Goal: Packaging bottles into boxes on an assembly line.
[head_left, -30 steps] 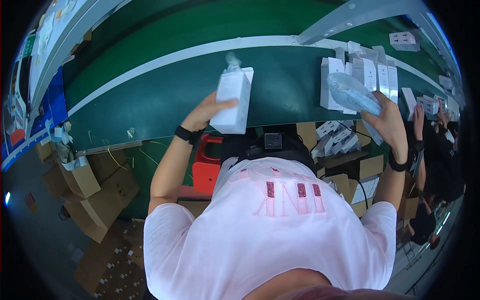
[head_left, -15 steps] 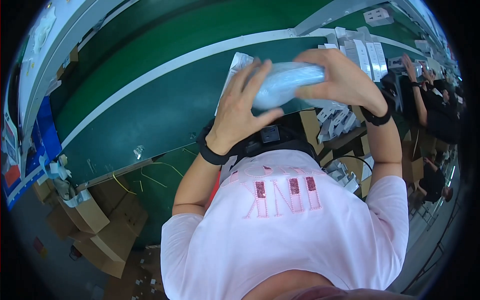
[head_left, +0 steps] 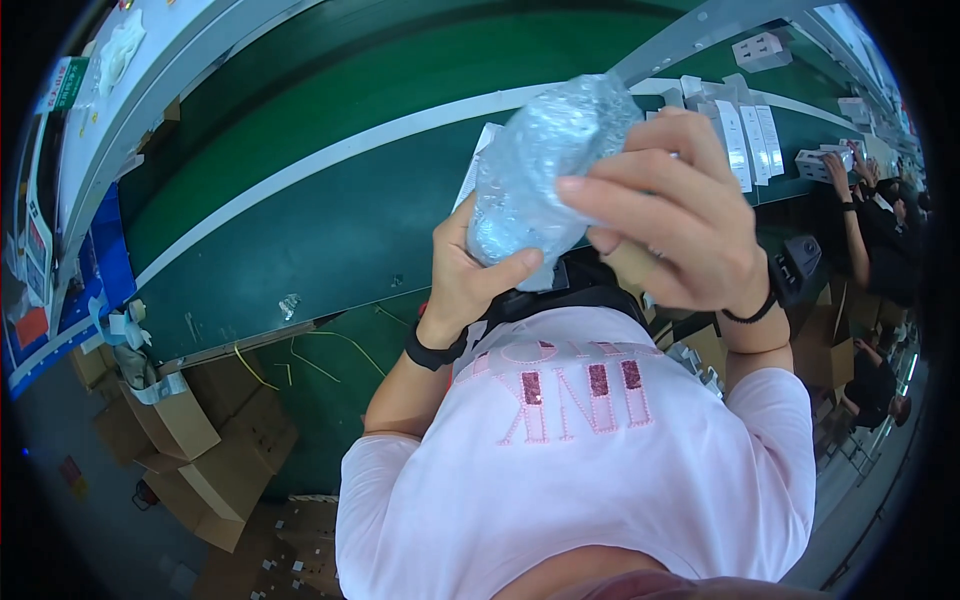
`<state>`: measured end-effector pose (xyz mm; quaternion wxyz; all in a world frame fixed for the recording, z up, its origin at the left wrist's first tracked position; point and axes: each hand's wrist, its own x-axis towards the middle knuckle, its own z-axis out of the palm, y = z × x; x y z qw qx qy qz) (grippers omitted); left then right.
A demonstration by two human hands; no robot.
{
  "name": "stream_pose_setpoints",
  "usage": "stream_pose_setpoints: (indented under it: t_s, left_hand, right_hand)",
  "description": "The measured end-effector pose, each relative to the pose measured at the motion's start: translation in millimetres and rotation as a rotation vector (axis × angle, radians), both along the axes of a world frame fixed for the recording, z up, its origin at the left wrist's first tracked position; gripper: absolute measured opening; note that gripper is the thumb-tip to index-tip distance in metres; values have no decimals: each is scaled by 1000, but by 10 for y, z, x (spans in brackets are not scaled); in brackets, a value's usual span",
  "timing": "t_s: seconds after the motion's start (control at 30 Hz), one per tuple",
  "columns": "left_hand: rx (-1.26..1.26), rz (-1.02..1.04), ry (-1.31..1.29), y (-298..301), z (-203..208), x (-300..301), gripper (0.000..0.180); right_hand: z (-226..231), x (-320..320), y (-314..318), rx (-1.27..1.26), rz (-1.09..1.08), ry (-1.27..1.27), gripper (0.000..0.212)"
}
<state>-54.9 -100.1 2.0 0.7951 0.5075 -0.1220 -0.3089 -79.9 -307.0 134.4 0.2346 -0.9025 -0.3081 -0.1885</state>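
Hands meet on a bubble-wrapped bundle (head_left: 545, 170), raised above the green worktop (head_left: 330, 215): left grip (head_left: 475, 275) clasps its lower end, right grip (head_left: 665, 215) wraps its side. White box (head_left: 480, 160) sits behind; more white boxes (head_left: 740, 125) stand right.

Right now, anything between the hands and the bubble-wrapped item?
No. Both hands grip the bubble-wrapped item directly: left hand from below with its thumb on the wrap, right hand over the right side. A white box shows behind it.
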Motion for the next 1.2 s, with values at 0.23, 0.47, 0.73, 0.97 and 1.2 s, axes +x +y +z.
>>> stream_pose_setpoints:
  t_s: [0.23,0.47,0.73,0.97,1.2]
  left_hand:
    - [-359,-105,394,-94,-20,-134,59]
    - [457,428,-842,-62,131,24,48]
    - [664,619,-1095,44,203,81,48]
    - [643,618,-1087,54,175,121,46]
    - [319,-64,-418,-193,-244,-286,51]
  right_hand:
    - [-101,-66,82,68,-132,-97,32]
    - [-58,-149,100,80,-138,145,24]
    - [-149,-139,77,37,-151,23,31]
    - [-186,-116,20,110,-165,6,28]
    - [-1283,-350,-223,1467,-104,941,92]
